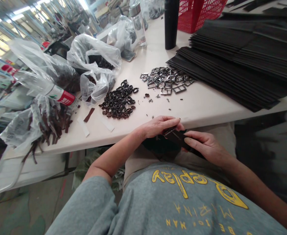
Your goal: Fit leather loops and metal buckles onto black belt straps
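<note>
My left hand (158,126) and my right hand (204,145) meet just below the table's front edge, over my lap. Both are closed on a black belt strap (180,138) with a metal buckle at its end; the left fingers curl over the buckle end, the right thumb presses along the strap. A pile of metal buckles (166,80) lies on the white table (202,104) ahead. A heap of dark brown leather loops (119,101) sits to its left. Stacked black belt straps (243,62) cover the right side of the table.
Clear plastic bags (94,70) holding dark parts stand at the back left, with a bottle with a red label (52,91) lying beside them. A black bottle (171,23), a clear bottle (138,24) and a red basket (198,13) stand at the back. Brown strips (48,127) spill at the left edge.
</note>
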`<state>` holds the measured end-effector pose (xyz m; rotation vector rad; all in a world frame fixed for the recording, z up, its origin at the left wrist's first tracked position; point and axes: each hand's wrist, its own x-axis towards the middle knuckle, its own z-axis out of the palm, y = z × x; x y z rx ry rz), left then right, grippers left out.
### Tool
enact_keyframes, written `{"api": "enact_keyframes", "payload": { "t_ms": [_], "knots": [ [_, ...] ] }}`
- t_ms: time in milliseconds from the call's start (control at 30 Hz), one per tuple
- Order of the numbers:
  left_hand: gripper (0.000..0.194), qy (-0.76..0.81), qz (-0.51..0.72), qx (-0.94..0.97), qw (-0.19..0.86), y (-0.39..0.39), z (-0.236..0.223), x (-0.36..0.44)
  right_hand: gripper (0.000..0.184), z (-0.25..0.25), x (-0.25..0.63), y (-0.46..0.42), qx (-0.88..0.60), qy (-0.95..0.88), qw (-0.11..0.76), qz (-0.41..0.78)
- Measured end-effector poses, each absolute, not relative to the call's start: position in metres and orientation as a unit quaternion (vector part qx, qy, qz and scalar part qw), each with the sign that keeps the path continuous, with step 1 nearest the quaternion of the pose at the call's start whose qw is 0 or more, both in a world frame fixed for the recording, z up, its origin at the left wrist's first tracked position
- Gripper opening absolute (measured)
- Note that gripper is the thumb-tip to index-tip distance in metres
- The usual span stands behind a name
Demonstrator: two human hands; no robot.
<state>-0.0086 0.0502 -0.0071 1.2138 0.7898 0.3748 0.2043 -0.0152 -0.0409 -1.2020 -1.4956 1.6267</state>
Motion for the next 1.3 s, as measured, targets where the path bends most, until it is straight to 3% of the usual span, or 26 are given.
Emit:
{"api": "enact_keyframes", "payload": {
  "t_ms": [300,533,633,800,1300],
  "knots": [
    [0.041,0.396,0.212,0.551,0.703,0.039,-0.004,-0.008,0.032,-0.044,0.198,-0.018,-0.485,-0.571,0.343,0.566],
    [0.034,0.413,0.328,0.56,0.638,0.026,-0.013,0.003,0.03,-0.047,0.193,-0.019,-0.498,-0.583,0.358,0.533],
    [0.037,0.404,0.33,0.561,0.643,0.022,-0.013,0.004,0.03,-0.048,0.192,-0.019,-0.492,-0.579,0.363,0.539],
    [0.062,0.407,0.345,0.47,0.703,0.015,-0.02,0.004,0.028,-0.05,0.191,-0.021,-0.493,-0.562,0.412,0.521],
    [0.032,0.409,0.452,0.352,0.711,-0.008,-0.025,0.016,0.017,-0.04,0.178,-0.023,-0.497,-0.61,0.472,0.398]
  ]
}}
